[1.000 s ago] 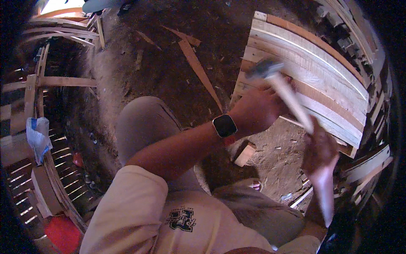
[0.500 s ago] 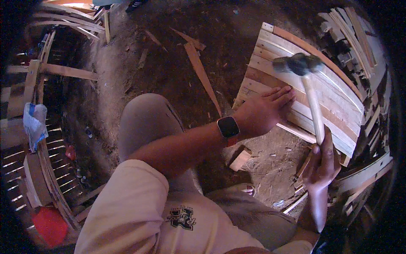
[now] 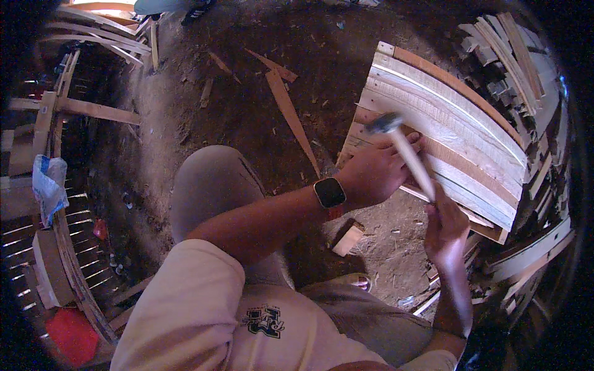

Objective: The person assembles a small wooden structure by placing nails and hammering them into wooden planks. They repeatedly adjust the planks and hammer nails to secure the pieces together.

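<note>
My right hand [image 3: 447, 232] is closed around the lower end of a hammer's pale wooden handle [image 3: 413, 162]. The dark metal hammer head [image 3: 383, 122] is over the left part of a panel of joined wooden slats [image 3: 451, 114], just beyond my left hand [image 3: 371, 173]. That hand rests on the panel's near-left part with its fingers stretched out; the handle crosses in front of the fingertips. Its thumb is hidden, as is whatever lies under the fingers. A strip of reddish wood [image 3: 458, 83] runs along the panel's far edge.
A small wood block [image 3: 348, 240] lies on the dirt floor by my foot. Long pointed offcuts [image 3: 291, 117] are farther off. Stacked timber [image 3: 513, 62] stands at the right. On the left are a slatted wooden frame [image 3: 99, 110], a plastic bag [image 3: 49, 185] and a red object [image 3: 72, 334].
My right hand has moved left and slightly down, and the hammer head has swung left and down toward the panel's left side. My left hand stays nearly in place on the panel.
</note>
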`<control>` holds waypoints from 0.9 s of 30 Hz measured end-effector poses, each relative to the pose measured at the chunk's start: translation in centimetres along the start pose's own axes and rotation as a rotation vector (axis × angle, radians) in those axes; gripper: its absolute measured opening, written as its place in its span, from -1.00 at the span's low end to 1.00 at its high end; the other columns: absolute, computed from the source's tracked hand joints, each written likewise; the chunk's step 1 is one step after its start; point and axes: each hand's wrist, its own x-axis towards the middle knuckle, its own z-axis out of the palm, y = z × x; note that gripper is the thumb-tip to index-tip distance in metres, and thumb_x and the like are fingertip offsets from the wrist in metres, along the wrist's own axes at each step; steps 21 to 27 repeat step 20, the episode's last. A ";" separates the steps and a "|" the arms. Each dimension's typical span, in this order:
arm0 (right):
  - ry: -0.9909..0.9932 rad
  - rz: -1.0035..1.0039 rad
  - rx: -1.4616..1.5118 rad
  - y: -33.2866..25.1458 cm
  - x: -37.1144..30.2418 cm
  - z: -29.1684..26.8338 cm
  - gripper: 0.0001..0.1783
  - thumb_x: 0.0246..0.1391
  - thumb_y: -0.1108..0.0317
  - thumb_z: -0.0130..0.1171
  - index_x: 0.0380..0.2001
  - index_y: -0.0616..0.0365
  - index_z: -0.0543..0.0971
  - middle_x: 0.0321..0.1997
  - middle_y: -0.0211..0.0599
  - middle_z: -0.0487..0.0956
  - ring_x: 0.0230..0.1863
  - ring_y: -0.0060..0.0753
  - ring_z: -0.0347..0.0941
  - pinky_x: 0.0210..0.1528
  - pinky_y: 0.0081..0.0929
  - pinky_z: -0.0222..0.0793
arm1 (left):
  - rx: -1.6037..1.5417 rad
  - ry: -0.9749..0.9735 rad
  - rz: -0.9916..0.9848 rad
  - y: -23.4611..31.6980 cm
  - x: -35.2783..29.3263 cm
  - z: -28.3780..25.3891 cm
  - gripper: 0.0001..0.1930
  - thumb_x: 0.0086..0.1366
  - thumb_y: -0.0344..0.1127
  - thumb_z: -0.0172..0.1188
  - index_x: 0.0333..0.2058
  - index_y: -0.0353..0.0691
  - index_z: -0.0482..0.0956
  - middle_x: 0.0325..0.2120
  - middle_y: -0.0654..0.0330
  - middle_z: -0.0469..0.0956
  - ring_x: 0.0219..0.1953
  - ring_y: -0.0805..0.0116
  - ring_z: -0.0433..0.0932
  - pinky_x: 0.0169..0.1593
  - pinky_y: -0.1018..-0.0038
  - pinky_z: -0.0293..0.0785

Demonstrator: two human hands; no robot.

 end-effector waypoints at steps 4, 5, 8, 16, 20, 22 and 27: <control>0.103 0.032 0.047 -0.7 0.2 -1.8 -0.59 0.31 0.49 -0.02 0.19 0.41 0.47 -0.31 0.08 0.65 -0.44 -0.23 0.58 -0.38 -0.31 0.45 | 0.010 -0.013 0.000 0.0 -0.1 -0.3 -0.54 0.31 -0.29 0.06 0.14 -0.40 0.49 0.25 -0.11 0.35 0.34 -0.01 0.33 0.36 0.11 0.30; 0.114 0.034 0.026 -0.9 0.1 -1.7 -0.58 0.29 0.50 0.01 0.18 0.39 0.48 -0.28 0.09 0.65 -0.43 -0.16 0.60 -0.36 -0.27 0.48 | -0.025 0.021 0.012 -0.3 -0.1 0.0 -0.55 0.33 -0.26 0.07 0.14 -0.33 0.51 0.20 -0.14 0.39 0.32 -0.02 0.35 0.35 0.10 0.31; 0.000 0.072 0.062 -1.0 -0.1 -1.5 -0.58 0.25 0.50 0.07 0.17 0.34 0.49 -0.21 0.11 0.66 -0.34 -0.04 0.64 -0.29 -0.17 0.52 | -0.073 0.043 -0.047 -0.1 -0.2 0.2 -0.53 0.32 -0.28 0.08 0.16 -0.37 0.47 0.21 -0.11 0.39 0.32 0.00 0.36 0.34 0.13 0.34; 0.200 -0.025 0.012 -0.6 -0.7 -1.3 -0.58 0.25 0.51 0.09 0.16 0.44 0.48 -0.30 0.13 0.65 -0.41 0.03 0.61 -0.35 -0.19 0.52 | -0.095 -0.134 -0.120 0.3 -0.3 -0.8 -0.43 0.34 -0.21 0.07 0.26 -0.38 0.36 0.30 -0.08 0.35 0.33 -0.01 0.35 0.35 0.17 0.32; -0.312 0.015 -0.148 -1.3 0.6 -0.3 -0.57 0.26 0.48 0.09 0.17 0.45 0.47 -0.24 0.14 0.67 -0.35 -0.02 0.66 -0.29 -0.18 0.57 | -0.229 0.018 -0.154 -0.2 -0.4 0.0 -0.40 0.40 -0.23 0.05 0.38 -0.19 0.22 0.36 -0.09 0.25 0.37 0.01 0.31 0.35 0.16 0.31; -0.312 0.015 -0.148 -1.3 0.6 -0.3 -0.57 0.26 0.48 0.09 0.17 0.45 0.47 -0.24 0.14 0.67 -0.35 -0.02 0.66 -0.29 -0.18 0.57 | -0.229 0.018 -0.154 -0.2 -0.4 0.0 -0.40 0.40 -0.23 0.05 0.38 -0.19 0.22 0.36 -0.09 0.25 0.37 0.01 0.31 0.35 0.16 0.31; -0.312 0.015 -0.148 -1.3 0.6 -0.3 -0.57 0.26 0.48 0.09 0.17 0.45 0.47 -0.24 0.14 0.67 -0.35 -0.02 0.66 -0.29 -0.18 0.57 | -0.229 0.018 -0.154 -0.2 -0.4 0.0 -0.40 0.40 -0.23 0.05 0.38 -0.19 0.22 0.36 -0.09 0.25 0.37 0.01 0.31 0.35 0.16 0.31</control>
